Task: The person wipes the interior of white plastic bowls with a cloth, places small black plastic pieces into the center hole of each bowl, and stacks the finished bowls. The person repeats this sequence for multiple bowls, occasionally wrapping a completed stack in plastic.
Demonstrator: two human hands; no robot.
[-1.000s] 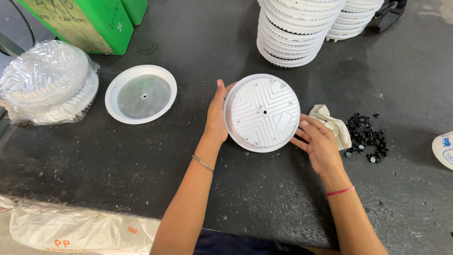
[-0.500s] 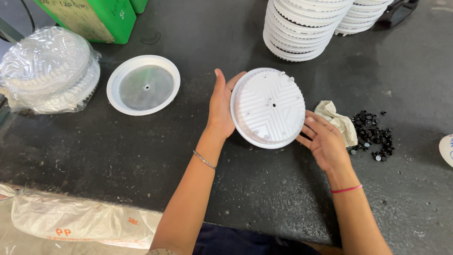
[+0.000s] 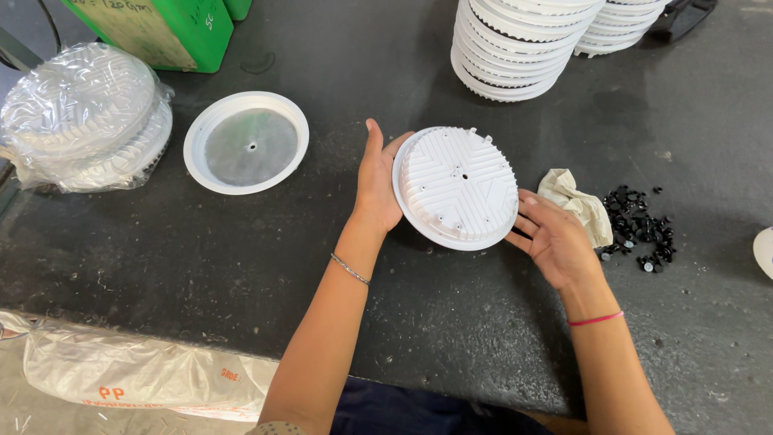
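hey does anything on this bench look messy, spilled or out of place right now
Only small things. Black small parts lie loosely scattered on the dark table, not in a container, beside a crumpled cloth. The ribbed white disc is tilted, held between the left hand and right hand.

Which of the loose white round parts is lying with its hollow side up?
The white ring-rimmed disc lying alone on the table, left of the left hand: its grey inner face shows. The ribbed disc between both hands shows its ribbed back, tilted.

The round housing (image 3: 457, 187) looks like matt white plastic, ribbed on its face. The worktop (image 3: 201, 258) is dark, rough and speckled. A crumpled cloth (image 3: 576, 203) is soft and creased.
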